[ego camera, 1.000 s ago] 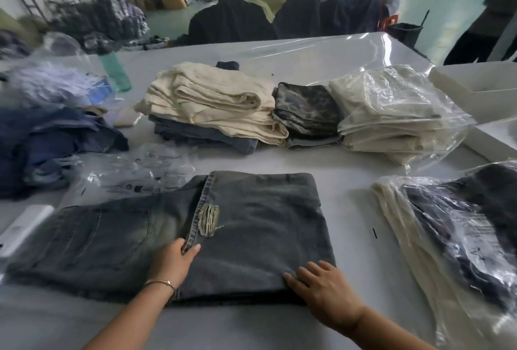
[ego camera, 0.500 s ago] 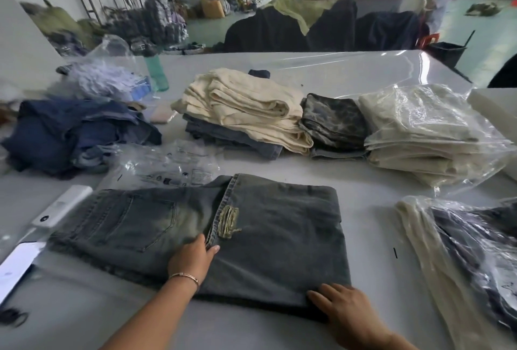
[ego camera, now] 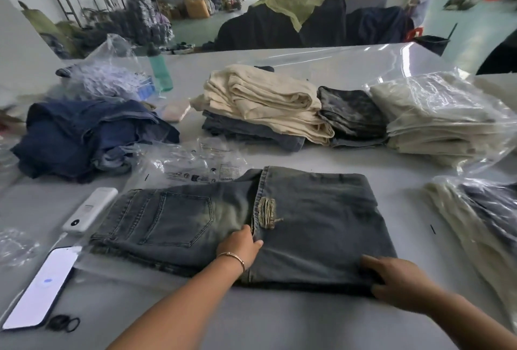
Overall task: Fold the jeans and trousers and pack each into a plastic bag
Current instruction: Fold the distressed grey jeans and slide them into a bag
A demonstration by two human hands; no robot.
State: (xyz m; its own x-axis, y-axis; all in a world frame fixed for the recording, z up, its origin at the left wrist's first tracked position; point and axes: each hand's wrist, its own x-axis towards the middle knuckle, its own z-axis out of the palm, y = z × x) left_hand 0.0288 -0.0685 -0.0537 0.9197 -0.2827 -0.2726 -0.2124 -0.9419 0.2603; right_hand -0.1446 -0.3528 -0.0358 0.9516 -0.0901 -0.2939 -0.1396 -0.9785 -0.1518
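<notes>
Jeans [ego camera: 279, 223] lie half-folded on the table [ego camera: 279, 321]. Left hand [ego camera: 240, 246] pinches the folded edge; right hand [ego camera: 397, 279] grips the near corner. Looks heavy, floppy denim, so grab thick seams.

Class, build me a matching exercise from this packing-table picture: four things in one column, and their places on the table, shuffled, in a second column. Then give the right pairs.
Things
1. grey jeans
2. smartphone
3. green bottle
4. bagged cream trousers

Places
A. far right, stacked inside clear plastic
B. near left edge, screen lit, beside black hair ties
C. front centre, under both hands
D. far left, standing upright behind a bag of paper tags

Pairs: 1-C, 2-B, 3-D, 4-A
</notes>
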